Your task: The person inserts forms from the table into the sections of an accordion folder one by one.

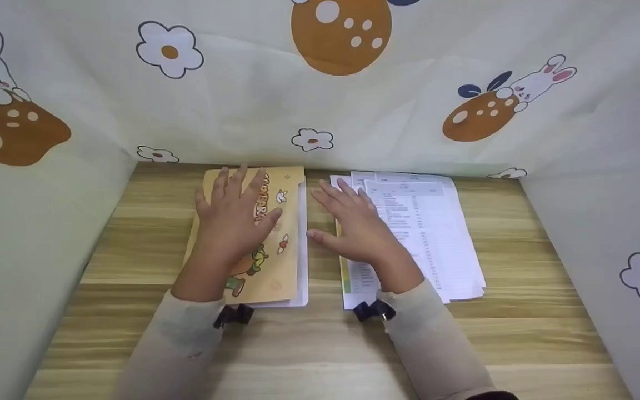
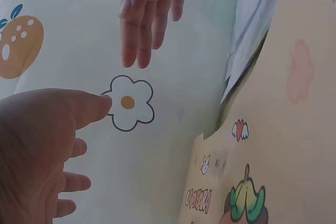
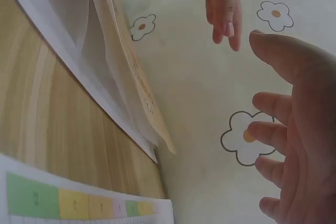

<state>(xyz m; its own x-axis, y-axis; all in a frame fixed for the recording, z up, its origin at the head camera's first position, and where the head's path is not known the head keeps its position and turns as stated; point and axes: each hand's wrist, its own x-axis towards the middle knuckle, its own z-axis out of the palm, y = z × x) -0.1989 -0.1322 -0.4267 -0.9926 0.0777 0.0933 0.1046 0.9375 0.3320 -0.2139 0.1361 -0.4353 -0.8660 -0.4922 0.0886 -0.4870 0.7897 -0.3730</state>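
A tan folder point(image 1: 281, 266) with cartoon drawings lies on the left of the wooden table, its white inner layer point(image 1: 303, 250) showing along the right side. My left hand point(image 1: 231, 216) is over the folder with its fingers spread and nothing gripped. To the right lies a loose pile of printed sheets point(image 1: 442, 239), one with coloured blocks point(image 3: 79, 203) along its edge. My right hand point(image 1: 356, 222) is above the left part of that pile, fingers straight and thumb apart. In the left wrist view the folder's cover point(image 2: 315, 145) stands beside the left hand.
A pale cloth point(image 1: 242, 100) with oranges, rabbits and flowers hangs behind and at both sides of the table. Bare wood point(image 1: 320, 350) runs along the front and between the folder and the sheets. Black clips point(image 1: 234, 315) show at the sleeve cuffs.
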